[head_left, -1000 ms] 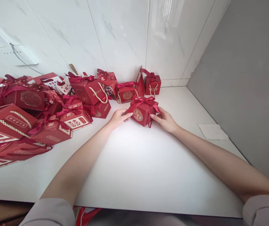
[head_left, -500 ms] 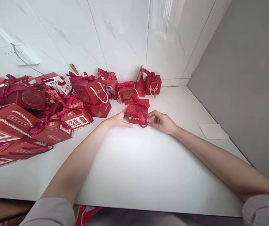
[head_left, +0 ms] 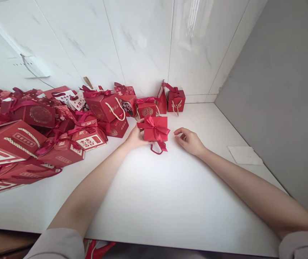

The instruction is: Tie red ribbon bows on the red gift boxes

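Note:
A small red gift box [head_left: 149, 133] with a red ribbon bow [head_left: 155, 128] on top is near the middle of the white table, its top facing the camera. My left hand [head_left: 137, 138] grips it from the left side, the fingers partly hidden behind and under the box. A dark red cord handle [head_left: 156, 150] hangs from its near side. To the right of the box, apart from it, is my right hand [head_left: 190, 141], its fingers curled loosely with a gap to the thumb and nothing between them.
Many red gift boxes [head_left: 62, 156] are piled at the left. Along the tiled wall [head_left: 143, 43] stand a box with a rope handle [head_left: 176, 100] and several others. A white flat sheet [head_left: 244, 155] lies near the table's right edge, beside a grey surface [head_left: 283, 90].
The box has tipped so its top faces the camera more, held by my left hand. My right hand has come away from its right side. The view has shifted slightly.

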The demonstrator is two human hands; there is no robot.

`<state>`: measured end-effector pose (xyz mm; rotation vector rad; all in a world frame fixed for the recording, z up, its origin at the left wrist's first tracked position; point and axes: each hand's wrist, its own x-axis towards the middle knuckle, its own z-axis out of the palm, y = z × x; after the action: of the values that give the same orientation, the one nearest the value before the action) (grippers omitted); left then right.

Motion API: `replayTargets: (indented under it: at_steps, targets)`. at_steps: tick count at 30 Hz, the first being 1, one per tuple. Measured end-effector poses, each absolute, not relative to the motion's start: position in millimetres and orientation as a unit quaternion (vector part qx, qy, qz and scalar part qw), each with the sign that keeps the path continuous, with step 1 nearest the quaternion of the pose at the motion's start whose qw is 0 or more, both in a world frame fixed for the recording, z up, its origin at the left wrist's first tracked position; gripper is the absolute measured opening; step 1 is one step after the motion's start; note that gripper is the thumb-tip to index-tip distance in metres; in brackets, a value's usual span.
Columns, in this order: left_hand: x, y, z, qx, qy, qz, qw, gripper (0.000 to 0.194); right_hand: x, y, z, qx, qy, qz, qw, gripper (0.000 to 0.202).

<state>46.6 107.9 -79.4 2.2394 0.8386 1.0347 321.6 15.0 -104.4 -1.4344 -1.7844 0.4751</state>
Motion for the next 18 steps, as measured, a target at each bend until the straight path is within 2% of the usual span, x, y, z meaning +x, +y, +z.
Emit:
replayTargets:
  at_steps: [2,8,13,18]
  targets:
    - [43.5,109.6,-79.3,0.823,0.323,0.418,0.209,0.110,325.4,18.3,-105.0,-0.575,-0.698,0.182,0.385,0.016]
    - [42.4,103.8,-73.5,0.784,0.364,0.496,0.085,0.095,325.9,17.7,-103.7,-0.571,-0.723,0.164,0.352,0.016]
    - [45.5,100.4,-77.7,0.725,0.419,0.544,0.049,0.077,323.0,12.5,-100.9,-0.560,-0.746,0.154,0.328,0.016]
    - [42.7,104.5,-82.1,0.714,0.424,0.556,0.036,0.076,323.2,12.1,-100.9,-0.558,-0.752,0.147,0.317,0.016]
